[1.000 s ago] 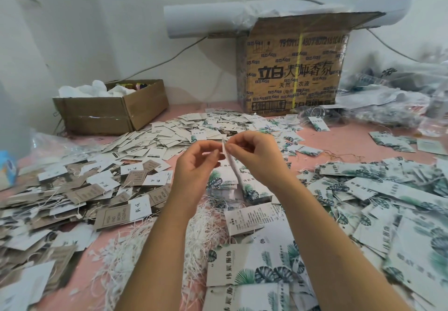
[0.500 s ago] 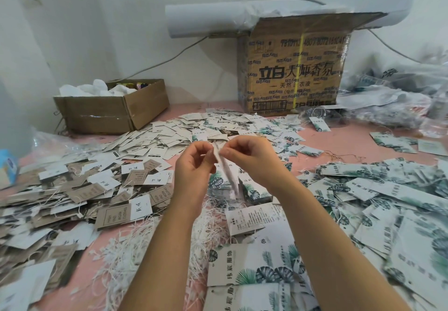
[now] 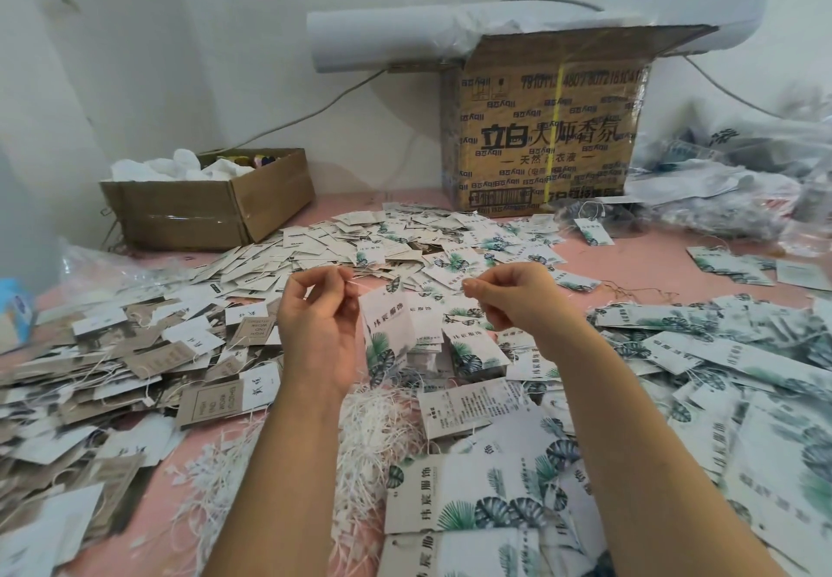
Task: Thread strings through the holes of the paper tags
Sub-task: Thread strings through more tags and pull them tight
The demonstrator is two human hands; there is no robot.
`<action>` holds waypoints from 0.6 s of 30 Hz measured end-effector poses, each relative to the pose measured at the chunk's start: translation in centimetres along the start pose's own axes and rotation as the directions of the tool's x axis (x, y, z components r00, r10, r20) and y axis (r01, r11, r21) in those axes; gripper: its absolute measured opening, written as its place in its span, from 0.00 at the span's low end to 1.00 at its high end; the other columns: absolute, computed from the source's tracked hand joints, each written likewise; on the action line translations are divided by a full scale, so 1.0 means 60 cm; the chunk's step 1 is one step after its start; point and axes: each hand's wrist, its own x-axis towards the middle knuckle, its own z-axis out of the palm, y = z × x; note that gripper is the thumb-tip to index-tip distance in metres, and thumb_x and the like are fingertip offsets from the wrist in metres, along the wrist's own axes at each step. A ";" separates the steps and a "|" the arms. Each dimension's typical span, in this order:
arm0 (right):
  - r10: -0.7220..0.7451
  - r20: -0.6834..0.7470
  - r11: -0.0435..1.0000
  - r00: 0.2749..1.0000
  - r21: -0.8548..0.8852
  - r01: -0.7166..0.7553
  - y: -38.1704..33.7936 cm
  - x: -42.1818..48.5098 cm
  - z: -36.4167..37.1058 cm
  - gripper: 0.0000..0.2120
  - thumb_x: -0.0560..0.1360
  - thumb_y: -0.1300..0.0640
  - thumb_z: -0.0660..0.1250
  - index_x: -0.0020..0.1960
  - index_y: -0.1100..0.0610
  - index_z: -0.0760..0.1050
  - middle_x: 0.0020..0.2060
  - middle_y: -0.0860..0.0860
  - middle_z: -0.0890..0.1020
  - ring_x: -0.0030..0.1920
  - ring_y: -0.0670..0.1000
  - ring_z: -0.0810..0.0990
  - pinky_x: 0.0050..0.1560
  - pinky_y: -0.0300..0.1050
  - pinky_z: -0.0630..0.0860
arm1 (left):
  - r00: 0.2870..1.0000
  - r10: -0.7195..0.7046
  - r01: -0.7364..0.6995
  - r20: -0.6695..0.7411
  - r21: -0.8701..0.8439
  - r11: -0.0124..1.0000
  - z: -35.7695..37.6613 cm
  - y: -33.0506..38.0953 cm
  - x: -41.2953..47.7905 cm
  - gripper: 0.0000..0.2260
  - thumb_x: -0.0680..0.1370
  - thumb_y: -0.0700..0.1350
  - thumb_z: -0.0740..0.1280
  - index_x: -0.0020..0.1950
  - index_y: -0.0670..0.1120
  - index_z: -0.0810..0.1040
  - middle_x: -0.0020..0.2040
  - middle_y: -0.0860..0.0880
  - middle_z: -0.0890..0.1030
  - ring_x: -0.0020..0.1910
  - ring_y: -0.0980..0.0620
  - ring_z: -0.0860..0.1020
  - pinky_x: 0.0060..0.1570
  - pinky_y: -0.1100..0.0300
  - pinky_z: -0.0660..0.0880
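Fingers (image 3: 332, 280) of left hand (image 3: 315, 333) and right hand (image 3: 513, 302), earlier together, had drawn apart, each pinching the string (image 3: 360, 281); the tag (image 3: 387, 324) hung between, above the string heap (image 3: 382, 414). Threading apparently done here.

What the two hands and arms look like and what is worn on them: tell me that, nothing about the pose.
Both are a person's bare limbs. The left hand and right hand wear no gloves, and no ring shows on the fingers in view. The left forearm and right forearm are uncovered down to the picture's lower edge: no sleeve, watch or bracelet shows.
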 end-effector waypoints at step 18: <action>-0.343 0.066 0.870 0.937 0.399 0.290 -0.034 -0.014 0.031 0.02 0.68 0.63 0.67 0.41 0.60 0.77 0.29 0.53 0.82 0.29 0.50 0.81 0.34 0.40 0.78 | 0.921 -0.034 -0.091 0.388 0.299 0.950 0.024 0.010 -0.018 0.10 0.68 0.37 0.68 0.48 0.43 0.77 0.35 0.46 0.82 0.31 0.57 0.76 0.33 0.67 0.74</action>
